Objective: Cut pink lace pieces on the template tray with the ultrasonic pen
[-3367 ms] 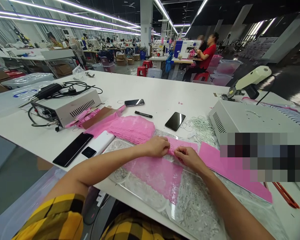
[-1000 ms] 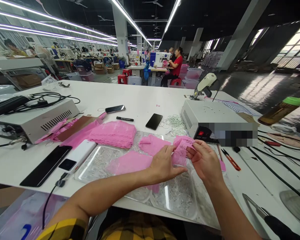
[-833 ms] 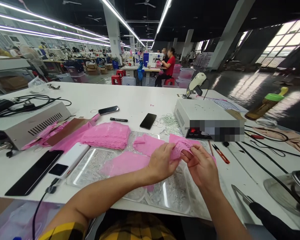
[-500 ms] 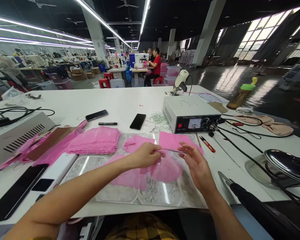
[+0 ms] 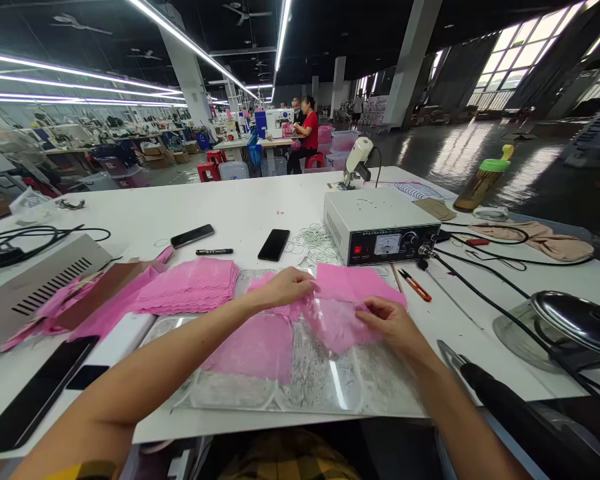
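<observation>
A piece of pink lace point(image 5: 337, 325) lies spread on a clear plastic sheet point(image 5: 300, 387) in front of me. My left hand point(image 5: 286, 287) pinches its upper left edge. My right hand point(image 5: 393, 325) presses on its right edge. A second pink lace piece point(image 5: 253, 347) lies flat to the left on the sheet. A pink paper pattern point(image 5: 353, 281) sits just beyond the lace. A stack of pink lace pieces point(image 5: 190, 285) rests further left.
A white control box point(image 5: 380, 225) stands behind the lace, red snips point(image 5: 414, 285) beside it. Two phones point(image 5: 274, 244) point(image 5: 192, 235) and a marker point(image 5: 214, 251) lie mid-table. A black-handled tool point(image 5: 510, 407) lies at right near a metal lid point(image 5: 575, 320). Other people sit at sewing machines far behind.
I lifted a lace piece in both hands, then laid it down and spread it flat on the plastic sheet. My view has swung to the right.
</observation>
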A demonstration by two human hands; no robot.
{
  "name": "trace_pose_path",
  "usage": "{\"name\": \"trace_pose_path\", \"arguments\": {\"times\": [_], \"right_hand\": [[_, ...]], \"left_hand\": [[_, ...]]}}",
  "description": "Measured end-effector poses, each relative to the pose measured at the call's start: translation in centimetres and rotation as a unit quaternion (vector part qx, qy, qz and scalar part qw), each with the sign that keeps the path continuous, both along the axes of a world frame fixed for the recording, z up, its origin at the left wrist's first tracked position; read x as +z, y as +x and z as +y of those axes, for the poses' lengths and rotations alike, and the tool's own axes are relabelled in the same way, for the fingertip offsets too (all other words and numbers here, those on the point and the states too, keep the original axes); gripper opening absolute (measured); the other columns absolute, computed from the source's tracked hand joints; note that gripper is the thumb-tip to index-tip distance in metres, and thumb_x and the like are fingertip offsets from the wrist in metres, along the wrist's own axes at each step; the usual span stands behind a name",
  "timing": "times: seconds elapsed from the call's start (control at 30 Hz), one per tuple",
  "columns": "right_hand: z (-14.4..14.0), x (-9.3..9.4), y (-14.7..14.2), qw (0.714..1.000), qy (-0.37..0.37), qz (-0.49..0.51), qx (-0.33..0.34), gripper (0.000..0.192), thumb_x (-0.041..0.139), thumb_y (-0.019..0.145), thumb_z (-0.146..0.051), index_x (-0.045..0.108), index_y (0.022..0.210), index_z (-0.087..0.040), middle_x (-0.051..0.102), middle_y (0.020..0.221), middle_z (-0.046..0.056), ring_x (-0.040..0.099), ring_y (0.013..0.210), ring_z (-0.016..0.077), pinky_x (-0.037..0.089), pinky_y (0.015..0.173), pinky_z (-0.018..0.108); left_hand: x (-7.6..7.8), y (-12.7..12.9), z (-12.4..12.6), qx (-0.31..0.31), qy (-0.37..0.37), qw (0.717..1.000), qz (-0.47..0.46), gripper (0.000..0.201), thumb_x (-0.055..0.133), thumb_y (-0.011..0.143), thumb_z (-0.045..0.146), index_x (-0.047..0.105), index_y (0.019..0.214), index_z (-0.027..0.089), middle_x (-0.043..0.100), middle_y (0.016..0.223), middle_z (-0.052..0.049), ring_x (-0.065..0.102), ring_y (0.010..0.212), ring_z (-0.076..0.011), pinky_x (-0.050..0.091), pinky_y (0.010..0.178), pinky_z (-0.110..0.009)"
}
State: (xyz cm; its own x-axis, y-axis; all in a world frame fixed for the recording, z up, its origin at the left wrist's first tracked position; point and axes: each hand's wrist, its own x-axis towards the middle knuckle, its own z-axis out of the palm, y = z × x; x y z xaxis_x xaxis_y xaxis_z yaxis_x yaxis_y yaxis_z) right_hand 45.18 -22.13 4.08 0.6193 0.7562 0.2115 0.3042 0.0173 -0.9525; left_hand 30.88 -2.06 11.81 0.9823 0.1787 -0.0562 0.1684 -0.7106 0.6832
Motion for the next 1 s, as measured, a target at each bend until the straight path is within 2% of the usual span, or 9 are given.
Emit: {"name": "trace_pose_path", "arguments": {"times": [0.1,0.17,0.27,0.43,0.53,0.67,0.8,0.9,1.0], "right_hand": [[-2.0,0.4,1.2,0.994,0.036,-0.072,-0.075,0.021,0.07,0.076,-0.043,0.07,0.078,-0.022,0.066,0.079,0.004,0.061,0.076,0.018,0.052,0.067,0.03],[-3.7,0.1,0.9,0.978,0.049,-0.184,-0.087,0.009,0.065,0.082,-0.031,0.07,0.081,-0.025,0.066,0.084,0.004,0.062,0.08,0.0173,0.053,0.069,0.028],[-6.0,-1.4,-0.6,0.932,0.025,-0.362,-0.021,0.019,0.054,0.086,-0.016,0.07,0.089,-0.026,0.067,0.088,0.003,0.065,0.081,0.0158,0.055,0.067,0.026],[-8.8,-3.7,-1.6,0.897,-0.027,-0.441,0.024,0.024,0.05,0.086,-0.009,0.065,0.094,-0.025,0.066,0.089,0.004,0.065,0.085,0.0161,0.057,0.072,0.027],[-9.8,-3.5,-1.3,0.881,-0.04,-0.471,0.004,0.023,0.049,0.086,-0.009,0.063,0.095,-0.025,0.066,0.09,0.003,0.065,0.084,0.0153,0.056,0.072,0.026],[-10.8,-3.0,-1.2,0.863,-0.049,-0.503,-0.003,0.022,0.048,0.085,-0.012,0.063,0.096,-0.025,0.066,0.09,0.003,0.066,0.082,0.0147,0.054,0.071,0.025],[-11.0,-3.4,-1.2,0.857,-0.059,-0.512,-0.019,0.017,0.051,0.087,-0.019,0.062,0.099,-0.024,0.067,0.091,0.003,0.067,0.079,0.0147,0.054,0.07,0.026],[-10.8,-3.7,-1.0,0.853,-0.069,-0.517,-0.024,0.018,0.049,0.088,-0.019,0.063,0.098,-0.024,0.067,0.089,0.003,0.067,0.075,0.0138,0.054,0.068,0.026],[-10.8,-3.3,-1.2,0.86,-0.068,-0.506,-0.017,0.021,0.047,0.087,-0.015,0.063,0.096,-0.024,0.067,0.086,0.002,0.067,0.072,0.0125,0.054,0.064,0.024]], "left_hand": [[-0.8,-0.2,-0.3,-0.034,0.056,0.996,-0.064,0.035,0.035,0.091,0.017,0.068,0.101,0.014,0.068,0.103,-0.009,0.062,0.092,-0.0184,0.05,0.079,-0.031],[-1.9,-1.4,-1.1,-0.093,0.087,0.989,-0.08,0.034,0.04,0.086,0.012,0.069,0.103,0.016,0.069,0.108,-0.009,0.062,0.099,-0.0193,0.048,0.091,-0.035],[-4.4,-3.7,-2.6,-0.176,0.121,0.974,-0.073,0.026,0.05,0.077,0.01,0.071,0.091,0.017,0.071,0.102,-0.008,0.063,0.096,-0.0219,0.043,0.098,-0.041],[-7.5,-5.8,-3.3,-0.224,0.206,0.948,-0.091,0.032,0.052,0.078,0.014,0.066,0.107,0.016,0.066,0.115,-0.012,0.06,0.107,-0.0248,0.041,0.1,-0.042],[-7.7,-6.0,-2.8,-0.215,0.268,0.934,-0.091,0.031,0.053,0.078,0.015,0.064,0.107,0.016,0.066,0.115,-0.01,0.061,0.104,-0.0227,0.041,0.097,-0.039],[-7.4,-6.5,-2.9,-0.194,0.296,0.932,-0.072,0.024,0.054,0.079,0.016,0.064,0.101,0.016,0.067,0.109,-0.009,0.061,0.095,-0.023,0.042,0.088,-0.039],[-7.5,-6.4,-4.2,-0.222,0.29,0.924,-0.115,0.025,0.05,0.091,0.021,0.062,0.113,0.019,0.064,0.123,-0.01,0.059,0.11,-0.0235,0.039,0.096,-0.039],[-8.0,-5.8,-4.8,-0.247,0.266,0.923,-0.127,0.02,0.045,0.099,0.022,0.064,0.101,0.02,0.065,0.124,-0.009,0.057,0.117,-0.0218,0.037,0.101,-0.037],[-8.1,-5.5,-4.5,-0.24,0.245,0.931,-0.126,0.019,0.046,0.097,0.016,0.064,0.091,0.018,0.069,0.115,-0.006,0.061,0.108,-0.0181,0.038,0.101,-0.034]]}}
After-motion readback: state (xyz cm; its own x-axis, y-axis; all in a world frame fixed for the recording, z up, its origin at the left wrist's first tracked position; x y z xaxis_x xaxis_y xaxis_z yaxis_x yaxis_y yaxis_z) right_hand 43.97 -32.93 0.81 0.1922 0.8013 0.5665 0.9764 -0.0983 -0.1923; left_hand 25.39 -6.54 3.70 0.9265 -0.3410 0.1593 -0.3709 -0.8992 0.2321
